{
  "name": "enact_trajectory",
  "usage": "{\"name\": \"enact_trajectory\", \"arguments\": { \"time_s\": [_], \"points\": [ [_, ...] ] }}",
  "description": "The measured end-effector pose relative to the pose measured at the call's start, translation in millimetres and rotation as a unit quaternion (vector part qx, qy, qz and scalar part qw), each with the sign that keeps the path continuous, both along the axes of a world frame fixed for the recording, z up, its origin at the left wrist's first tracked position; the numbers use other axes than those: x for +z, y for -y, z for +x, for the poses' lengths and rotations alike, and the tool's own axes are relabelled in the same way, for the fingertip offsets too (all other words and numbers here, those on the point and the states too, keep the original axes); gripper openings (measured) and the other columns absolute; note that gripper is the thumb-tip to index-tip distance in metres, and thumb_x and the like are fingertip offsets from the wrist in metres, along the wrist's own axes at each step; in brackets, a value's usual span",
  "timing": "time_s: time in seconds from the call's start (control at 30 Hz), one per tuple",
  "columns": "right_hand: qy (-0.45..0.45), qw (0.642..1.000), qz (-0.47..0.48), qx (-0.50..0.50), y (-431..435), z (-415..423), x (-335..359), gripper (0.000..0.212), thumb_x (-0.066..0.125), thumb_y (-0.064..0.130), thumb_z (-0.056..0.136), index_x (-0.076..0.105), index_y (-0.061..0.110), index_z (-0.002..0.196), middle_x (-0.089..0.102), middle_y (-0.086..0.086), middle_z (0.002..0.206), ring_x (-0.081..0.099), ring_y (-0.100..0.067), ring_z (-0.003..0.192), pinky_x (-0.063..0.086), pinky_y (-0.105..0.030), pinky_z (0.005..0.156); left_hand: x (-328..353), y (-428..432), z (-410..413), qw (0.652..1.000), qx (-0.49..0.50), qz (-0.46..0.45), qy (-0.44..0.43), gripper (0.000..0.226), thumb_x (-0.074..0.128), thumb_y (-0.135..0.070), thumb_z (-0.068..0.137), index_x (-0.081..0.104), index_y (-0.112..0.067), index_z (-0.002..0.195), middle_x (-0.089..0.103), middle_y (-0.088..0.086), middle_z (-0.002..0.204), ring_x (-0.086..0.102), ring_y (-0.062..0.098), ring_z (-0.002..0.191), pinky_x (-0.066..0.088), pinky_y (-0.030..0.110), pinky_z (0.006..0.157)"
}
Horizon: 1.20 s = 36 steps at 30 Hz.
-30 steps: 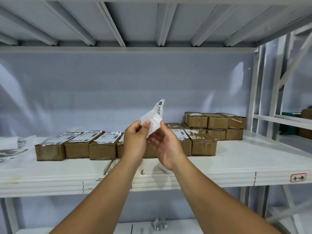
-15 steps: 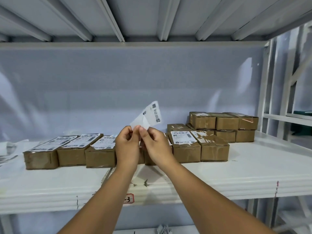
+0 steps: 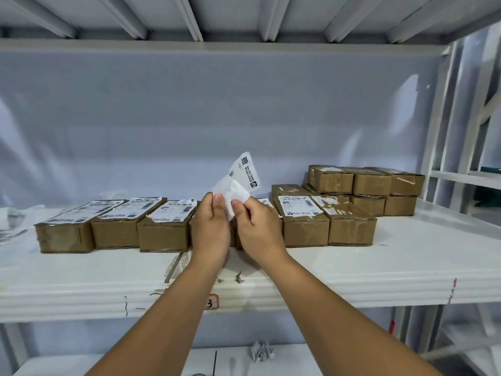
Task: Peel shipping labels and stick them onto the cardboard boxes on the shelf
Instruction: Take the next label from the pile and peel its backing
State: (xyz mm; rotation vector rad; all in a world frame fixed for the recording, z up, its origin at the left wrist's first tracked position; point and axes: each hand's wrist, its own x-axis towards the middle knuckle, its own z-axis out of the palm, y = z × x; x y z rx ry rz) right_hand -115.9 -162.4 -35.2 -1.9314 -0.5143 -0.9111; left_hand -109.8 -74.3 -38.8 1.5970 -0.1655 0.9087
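Liner [image 3: 239, 190] peeled further, label [image 3: 245, 170] above grip [image 3: 226, 203]

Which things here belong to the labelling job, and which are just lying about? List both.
Job: shipping label, pinched by left hand and right hand; cardboard boxes; shelf.
Lying about: crumpled paper below; loose papers at far left; red tag.

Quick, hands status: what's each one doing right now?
Left hand: closed, pinching the shipping label sheet at its lower edge.
Right hand: closed, pinching a white corner of the same sheet.
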Motion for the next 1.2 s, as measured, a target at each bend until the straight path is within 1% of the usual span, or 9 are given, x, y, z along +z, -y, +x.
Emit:
{"name": "enact_trajectory", "arguments": {
  "time_s": [0.1, 0.27, 0.47, 0.63, 0.77, 0.93, 1.07, 1.13, 1.2],
  "points": [
    [-0.036, 0.999, 0.023, 0.005, 0.5, -1.9, 1.0, 0.033, 0.051, 0.022, 0.096, 0.052, 0.009, 0.066, 0.049, 0.001, 0.056, 0.043, -0.021, 0.061, 0.029, -0.029, 0.056, -1.7, -0.6, 3.8, 0.999, -0.018, -0.027, -0.011, 0.032, 0.039, -0.023, 0.100, 0.046, -0.010, 0.071, 0.046, -0.002, 0.062, 0.040, 0.019, 0.062, 0.033, 0.034, 0.062],
    [-0.072, 0.995, 0.073, 0.016, 1.3, 2.6, 0.1, 0.041, 0.051, 0.027, 0.096, 0.042, 0.019, 0.056, 0.058, -0.007, 0.062, 0.052, -0.022, 0.064, 0.042, -0.036, 0.064, 0.1, 0.7, 2.3, 0.998, -0.044, -0.053, -0.015, 0.036, 0.042, -0.020, 0.099, 0.040, -0.017, 0.063, 0.038, -0.004, 0.057, 0.034, 0.017, 0.058, 0.029, 0.031, 0.059],
    [-0.099, 0.986, 0.124, 0.056, 3.9, 4.5, 1.4, 0.039, 0.051, 0.027, 0.096, 0.050, 0.023, 0.058, 0.055, 0.010, 0.050, 0.052, -0.010, 0.055, 0.047, -0.035, 0.067, -1.3, -4.0, 6.4, 0.995, -0.082, -0.057, -0.008, 0.034, 0.044, -0.026, 0.098, 0.045, -0.003, 0.072, 0.044, 0.006, 0.066, 0.039, 0.017, 0.064, 0.033, 0.033, 0.064],
    [-0.105, 0.980, 0.153, 0.077, 4.1, 7.2, 0.4, 0.038, 0.046, 0.029, 0.099, 0.055, 0.014, 0.065, 0.058, 0.002, 0.058, 0.055, -0.014, 0.058, 0.049, -0.038, 0.069, 0.8, -0.8, -0.8, 0.993, -0.119, -0.004, 0.003, 0.041, 0.052, -0.043, 0.090, 0.052, -0.008, 0.069, 0.047, 0.000, 0.060, 0.043, 0.013, 0.060, 0.035, 0.030, 0.060],
    [-0.117, 0.969, 0.190, 0.100, 4.1, 4.6, 1.4, 0.039, 0.045, 0.029, 0.100, 0.060, 0.004, 0.075, 0.059, -0.003, 0.063, 0.054, -0.015, 0.058, 0.048, -0.038, 0.067, -1.4, 1.4, -2.8, 0.992, -0.126, 0.021, -0.003, 0.020, 0.051, -0.023, 0.096, 0.062, -0.010, 0.084, 0.062, 0.007, 0.071, 0.055, 0.014, 0.070, 0.046, 0.035, 0.068],
    [-0.088, 0.983, 0.119, 0.108, 2.9, -2.8, -0.5, 0.043, 0.045, 0.048, 0.094, 0.055, 0.028, 0.057, 0.056, 0.011, 0.050, 0.054, -0.004, 0.052, 0.046, -0.028, 0.062, 0.1, 3.5, -7.9, 0.995, -0.090, 0.032, 0.007, 0.038, 0.045, -0.029, 0.098, 0.054, 0.000, 0.076, 0.050, 0.001, 0.058, 0.043, 0.008, 0.053, 0.037, 0.025, 0.053],
    [-0.077, 0.983, 0.112, 0.123, 1.2, -1.4, -0.9, 0.064, 0.045, 0.076, 0.074, 0.059, 0.014, 0.063, 0.059, -0.002, 0.056, 0.058, -0.020, 0.056, 0.050, -0.037, 0.063, -0.6, 3.4, -9.6, 0.994, -0.100, 0.032, 0.019, 0.038, 0.045, -0.028, 0.098, 0.050, -0.010, 0.065, 0.046, -0.005, 0.052, 0.041, 0.010, 0.051, 0.035, 0.024, 0.050],
    [-0.069, 0.987, 0.090, 0.115, 0.5, -1.9, -2.4, 0.065, 0.049, 0.075, 0.076, 0.055, 0.011, 0.062, 0.057, -0.004, 0.057, 0.055, -0.023, 0.057, 0.046, -0.035, 0.060, -0.1, 2.1, -7.7, 0.995, -0.102, -0.001, 0.016, 0.038, 0.047, -0.025, 0.098, 0.048, -0.015, 0.062, 0.046, -0.010, 0.052, 0.040, 0.007, 0.052, 0.035, 0.022, 0.051],
    [-0.064, 0.991, 0.078, 0.084, 1.4, -2.9, -2.0, 0.050, 0.056, 0.057, 0.086, 0.049, 0.016, 0.059, 0.050, 0.004, 0.053, 0.046, -0.012, 0.054, 0.039, -0.032, 0.058, -0.2, 1.6, -6.4, 0.995, -0.096, -0.007, 0.020, 0.035, 0.048, -0.022, 0.098, 0.048, -0.014, 0.064, 0.047, -0.008, 0.057, 0.041, 0.008, 0.058, 0.035, 0.024, 0.056]
  ]
}}
